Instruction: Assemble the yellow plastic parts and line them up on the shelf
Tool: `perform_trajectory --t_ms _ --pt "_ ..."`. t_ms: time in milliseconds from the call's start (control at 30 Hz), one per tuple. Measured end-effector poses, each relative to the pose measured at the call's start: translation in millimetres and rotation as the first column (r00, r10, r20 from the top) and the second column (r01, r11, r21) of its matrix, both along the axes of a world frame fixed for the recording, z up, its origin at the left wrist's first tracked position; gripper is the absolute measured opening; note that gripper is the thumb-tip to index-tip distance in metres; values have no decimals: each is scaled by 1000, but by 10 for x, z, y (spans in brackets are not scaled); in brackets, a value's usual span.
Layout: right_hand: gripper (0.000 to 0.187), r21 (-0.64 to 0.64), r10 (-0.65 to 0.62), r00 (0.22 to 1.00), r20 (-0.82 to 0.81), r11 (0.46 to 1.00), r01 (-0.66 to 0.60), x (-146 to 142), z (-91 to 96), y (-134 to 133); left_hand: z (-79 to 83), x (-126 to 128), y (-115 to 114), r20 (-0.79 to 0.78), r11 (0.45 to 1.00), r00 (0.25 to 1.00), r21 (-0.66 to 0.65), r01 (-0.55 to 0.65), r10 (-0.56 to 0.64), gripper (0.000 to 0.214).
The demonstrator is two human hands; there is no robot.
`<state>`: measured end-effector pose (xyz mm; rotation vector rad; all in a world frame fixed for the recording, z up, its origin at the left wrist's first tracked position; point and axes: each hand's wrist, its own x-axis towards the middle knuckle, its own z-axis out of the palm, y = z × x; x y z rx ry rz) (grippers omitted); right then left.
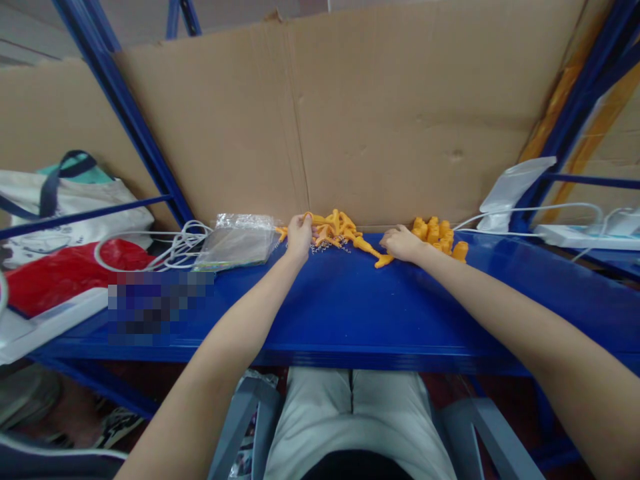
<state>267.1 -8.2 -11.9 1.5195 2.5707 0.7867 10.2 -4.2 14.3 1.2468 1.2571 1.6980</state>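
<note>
At the back of the blue table, my left hand (pixel 300 239) is closed, thumb and fingers pinching an orange plastic piece at the left of a pile. The pile holds several orange limb-shaped plastic pieces (pixel 333 225), with small metal screws (pixel 326 246) scattered at its front. Farther right, my right hand (pixel 401 244) is closed with the fingers curled down; what they grip is hidden. A forked orange piece (pixel 384 261) lies just left of and below it. Beside that hand's right edge stands a group of chunky orange pieces (pixel 433 230).
Clear plastic bags (pixel 240 243) lie left of the pile, near coiled white cables (pixel 187 241) and a red bag (pixel 75 267). Cardboard (pixel 375 120) walls the back of the blue table (pixel 360 313). Blue posts (pixel 125 113) flank it. A power strip (pixel 590 237) sits far right.
</note>
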Motion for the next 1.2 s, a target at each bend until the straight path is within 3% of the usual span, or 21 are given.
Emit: perform_trajectory --t_ms 300,500,600,667,700,767,867,900,967,1067,1133,1200 --pt "23 -1 -66 997 -48 998 66 124 -1 231 9 2 -23 12 999 1000 44 20 -21 10" --pt "28 44 -95 995 -1 994 95 92 8 156 -16 3 -33 -60 992 998 119 39 -32 15" --pt "33 82 -67 992 -105 994 76 -18 41 71 -44 5 -17 -120 988 992 144 53 -36 15" --pt "37 130 -46 961 -274 988 85 -139 82 26 -64 12 -8 -173 985 985 165 56 -27 16" --pt "41 140 -37 923 -383 985 97 -212 106 7 -74 19 -9 -200 982 979 178 59 -23 17" --pt "43 78 -16 772 -635 993 85 -373 156 -30 -92 47 -29 -260 975 965 209 80 -24 18" --pt "51 -124 -62 366 -929 981 -147 -611 204 -116 -121 115 -95 -387 951 921 275 144 -27 15" --pt "52 -172 -112 235 -966 953 -251 -679 205 -156 -131 141 -120 -440 938 898 300 173 -25 14" --pt "50 -211 -210 48 -977 892 -399 -786 185 -247 -152 186 -164 -550 906 835 339 251 -25 10" --pt "32 -201 -281 -111 -953 865 -460 -862 121 -351 -179 224 -213 -720 837 692 351 419 -45 8" --pt "19 -189 -294 -179 -939 875 -446 -861 91 -370 -191 229 -242 -821 782 571 338 523 -27 8" --pt "10 -166 -281 -241 -929 898 -407 -829 90 -354 -198 223 -265 -882 758 468 343 555 57 17"
